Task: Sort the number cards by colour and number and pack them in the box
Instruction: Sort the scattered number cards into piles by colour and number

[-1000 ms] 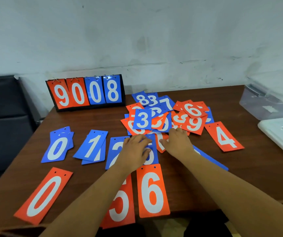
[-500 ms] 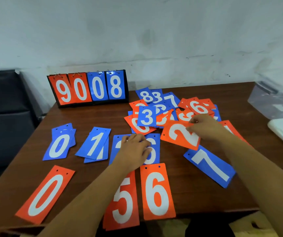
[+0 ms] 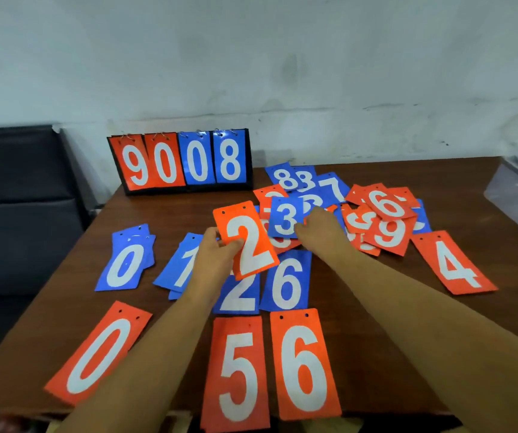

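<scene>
while left hand (image 3: 217, 256) pinches orange 2 (image 3: 246, 240) | right hand (image 3: 320, 229): grip unclear | box (image 3: 515, 195): contents unclear

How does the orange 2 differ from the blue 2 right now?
The orange 2 is pinched in the left hand, held above the cards and tilted. The blue 2 lies flat on the table. The orange 2 shows its whole face, while the blue 2 is partly hidden under the orange 2 and the hand. Their grounds differ: one orange, one blue. Both carry a white 2.
</scene>
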Demonstrator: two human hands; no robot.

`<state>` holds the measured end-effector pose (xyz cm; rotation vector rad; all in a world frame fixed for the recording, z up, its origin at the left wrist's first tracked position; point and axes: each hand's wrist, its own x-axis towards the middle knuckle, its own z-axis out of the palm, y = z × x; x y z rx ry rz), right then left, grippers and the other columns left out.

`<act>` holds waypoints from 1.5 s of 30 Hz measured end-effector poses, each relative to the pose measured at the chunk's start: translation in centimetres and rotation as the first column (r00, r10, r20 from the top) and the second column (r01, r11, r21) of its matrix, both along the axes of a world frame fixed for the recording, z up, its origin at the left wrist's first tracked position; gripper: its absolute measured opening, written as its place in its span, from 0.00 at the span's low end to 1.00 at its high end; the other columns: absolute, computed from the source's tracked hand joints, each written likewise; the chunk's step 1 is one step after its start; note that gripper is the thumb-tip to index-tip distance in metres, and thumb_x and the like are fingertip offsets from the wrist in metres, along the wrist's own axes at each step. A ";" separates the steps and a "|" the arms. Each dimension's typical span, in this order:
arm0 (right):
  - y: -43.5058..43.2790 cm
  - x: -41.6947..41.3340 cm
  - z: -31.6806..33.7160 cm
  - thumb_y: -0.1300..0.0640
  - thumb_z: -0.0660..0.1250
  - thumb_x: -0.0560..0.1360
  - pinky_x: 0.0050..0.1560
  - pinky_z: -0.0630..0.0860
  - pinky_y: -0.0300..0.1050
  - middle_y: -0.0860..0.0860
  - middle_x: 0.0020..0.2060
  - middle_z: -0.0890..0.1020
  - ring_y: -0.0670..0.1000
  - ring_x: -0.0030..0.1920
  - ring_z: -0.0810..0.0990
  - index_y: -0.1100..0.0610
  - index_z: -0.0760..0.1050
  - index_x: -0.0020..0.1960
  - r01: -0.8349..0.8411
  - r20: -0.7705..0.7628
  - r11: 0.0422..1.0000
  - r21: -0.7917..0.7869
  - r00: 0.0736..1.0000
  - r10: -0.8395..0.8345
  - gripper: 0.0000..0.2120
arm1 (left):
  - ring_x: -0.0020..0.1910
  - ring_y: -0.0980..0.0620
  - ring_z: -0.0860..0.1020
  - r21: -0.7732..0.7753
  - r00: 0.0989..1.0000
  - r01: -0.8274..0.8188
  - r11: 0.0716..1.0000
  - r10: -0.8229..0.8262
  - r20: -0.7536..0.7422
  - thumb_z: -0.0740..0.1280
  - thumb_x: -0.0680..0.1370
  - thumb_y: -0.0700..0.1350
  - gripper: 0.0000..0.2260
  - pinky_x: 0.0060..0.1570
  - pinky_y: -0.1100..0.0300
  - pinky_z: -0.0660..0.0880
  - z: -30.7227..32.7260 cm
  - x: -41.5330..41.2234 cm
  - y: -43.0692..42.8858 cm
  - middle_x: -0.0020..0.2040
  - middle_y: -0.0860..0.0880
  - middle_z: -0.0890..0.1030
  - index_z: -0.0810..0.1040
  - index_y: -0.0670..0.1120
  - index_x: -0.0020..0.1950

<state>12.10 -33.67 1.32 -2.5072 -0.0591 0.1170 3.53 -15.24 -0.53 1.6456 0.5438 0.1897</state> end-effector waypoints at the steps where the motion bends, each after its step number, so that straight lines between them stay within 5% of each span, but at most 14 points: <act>1: 0.8 1.1 -0.3 0.47 0.63 0.77 0.54 0.75 0.51 0.61 0.55 0.77 0.57 0.55 0.76 0.65 0.72 0.60 -0.014 0.031 0.994 -0.107 0.999 0.017 0.22 | 0.51 0.49 0.82 0.031 1.000 -0.010 0.999 0.010 0.014 0.70 0.78 0.46 0.14 0.42 0.56 0.80 -0.3 -0.3 1.2 0.57 0.49 0.81 0.72 0.50 0.63; 4: 2.8 3.2 -1.0 0.35 0.60 0.76 0.62 0.71 0.53 0.59 0.62 0.75 0.60 0.65 0.71 0.62 0.71 0.65 -0.016 0.014 0.908 -0.418 1.000 0.025 0.33 | 0.49 0.52 0.81 0.073 1.000 -0.016 0.997 0.016 0.004 0.69 0.79 0.46 0.13 0.39 0.58 0.79 0.1 -1.6 3.6 0.53 0.53 0.80 0.71 0.52 0.61; 7: 3.7 4.4 -2.3 0.32 0.64 0.71 0.54 0.75 0.52 0.57 0.55 0.77 0.59 0.58 0.76 0.59 0.74 0.61 -0.010 -0.034 0.863 -0.505 0.999 -0.008 0.33 | 0.52 0.50 0.82 0.086 1.000 -0.017 0.996 0.017 0.003 0.69 0.79 0.46 0.15 0.43 0.55 0.81 0.1 -2.1 5.3 0.59 0.50 0.80 0.72 0.51 0.64; 13: 2.9 5.2 -2.8 0.54 0.70 0.75 0.50 0.76 0.51 0.57 0.54 0.78 0.60 0.57 0.77 0.62 0.70 0.61 0.123 -0.016 0.986 -0.114 0.992 -0.126 0.19 | 0.48 0.56 0.81 0.071 0.999 -0.026 0.997 0.025 0.022 0.68 0.80 0.48 0.17 0.38 0.62 0.78 0.5 -2.8 6.5 0.59 0.54 0.78 0.70 0.54 0.68; 15: 2.2 4.8 -2.6 0.58 0.65 0.77 0.40 0.72 0.47 0.56 0.40 0.76 0.60 0.50 0.78 0.64 0.71 0.50 0.133 0.084 0.986 0.101 0.986 -0.142 0.09 | 0.52 0.53 0.82 0.042 0.999 -0.025 0.999 0.024 0.029 0.67 0.80 0.48 0.16 0.45 0.54 0.82 0.5 -3.1 6.7 0.61 0.54 0.79 0.71 0.55 0.67; 19: 1.9 2.4 -0.3 0.58 0.64 0.79 0.38 0.66 0.44 0.51 0.33 0.69 0.50 0.33 0.68 0.61 0.68 0.40 0.129 0.185 0.903 0.411 0.958 -0.221 0.11 | 0.50 0.51 0.83 -0.043 0.998 -0.032 0.999 0.034 0.057 0.68 0.80 0.45 0.14 0.48 0.50 0.82 1.3 -4.5 7.3 0.58 0.54 0.81 0.74 0.56 0.63; 22: 2.0 0.0 1.4 0.56 0.66 0.78 0.41 0.66 0.43 0.48 0.34 0.69 0.47 0.35 0.69 0.54 0.67 0.38 0.085 0.207 0.879 0.469 0.957 -0.203 0.12 | 0.48 0.52 0.82 -0.022 0.997 -0.073 0.997 0.073 0.009 0.67 0.80 0.42 0.17 0.44 0.54 0.81 2.3 -5.9 8.4 0.55 0.55 0.79 0.72 0.57 0.66; 27: 2.8 -5.3 2.7 0.56 0.69 0.77 0.43 0.73 0.43 0.50 0.49 0.76 0.50 0.49 0.76 0.57 0.74 0.60 0.072 0.079 0.828 0.555 0.987 -0.138 0.14 | 0.39 0.49 0.85 0.069 0.999 0.024 0.997 -0.022 -0.040 0.70 0.77 0.40 0.24 0.33 0.58 0.80 2.8 -10.8 9.6 0.53 0.48 0.81 0.68 0.60 0.66; 30: 3.4 -8.7 2.5 0.56 0.69 0.77 0.36 0.73 0.40 0.49 0.47 0.77 0.47 0.46 0.77 0.59 0.72 0.57 0.076 -0.024 0.823 0.563 0.997 -0.076 0.12 | 0.45 0.49 0.84 0.180 0.989 0.132 0.975 -0.116 -0.096 0.71 0.77 0.44 0.15 0.40 0.54 0.82 1.4 -13.9 9.5 0.57 0.47 0.81 0.70 0.57 0.58; 33: 3.9 -11.4 1.6 0.57 0.69 0.77 0.38 0.79 0.48 0.52 0.46 0.81 0.48 0.46 0.81 0.65 0.72 0.53 0.063 -0.090 0.828 0.558 0.996 -0.016 0.13 | 0.50 0.51 0.80 0.471 0.956 0.267 0.840 -0.169 -0.241 0.66 0.80 0.45 0.10 0.43 0.59 0.77 0.0 -16.3 9.3 0.59 0.51 0.77 0.71 0.56 0.59; 37: 4.3 -13.9 0.7 0.57 0.71 0.75 0.34 0.76 0.39 0.50 0.43 0.79 0.47 0.45 0.80 0.61 0.75 0.49 0.023 -0.104 0.871 0.491 0.994 0.033 0.09 | 0.64 0.51 0.71 0.758 0.946 0.319 0.568 -0.144 -0.291 0.64 0.80 0.46 0.15 0.60 0.60 0.70 -1.8 -17.8 9.4 0.65 0.50 0.73 0.73 0.54 0.66; 42: 4.2 -15.9 0.6 0.54 0.73 0.74 0.32 0.74 0.36 0.48 0.46 0.79 0.45 0.44 0.79 0.55 0.74 0.47 0.003 -0.181 0.906 0.424 0.980 0.082 0.08 | 0.69 0.49 0.64 0.909 0.966 0.257 0.327 -0.075 -0.247 0.66 0.79 0.52 0.14 0.70 0.53 0.66 -1.8 -17.8 9.1 0.68 0.51 0.67 0.77 0.55 0.65; 43: 4.2 -16.4 0.8 0.53 0.73 0.74 0.33 0.75 0.36 0.48 0.46 0.79 0.46 0.45 0.80 0.54 0.74 0.48 0.001 -0.193 0.903 0.429 0.977 0.091 0.09 | 0.67 0.51 0.67 0.900 0.975 0.218 0.377 -0.115 -0.188 0.66 0.80 0.52 0.14 0.67 0.54 0.69 -1.3 -17.6 8.6 0.67 0.52 0.69 0.78 0.53 0.64; 45: 4.1 -17.8 1.4 0.53 0.73 0.73 0.35 0.77 0.37 0.46 0.45 0.80 0.45 0.46 0.81 0.54 0.75 0.48 -0.036 -0.214 0.886 0.463 0.965 0.151 0.09 | 0.61 0.55 0.74 0.675 0.979 0.202 0.710 -0.158 -0.127 0.65 0.79 0.57 0.16 0.55 0.60 0.75 0.3 -17.2 7.0 0.61 0.54 0.75 0.77 0.52 0.64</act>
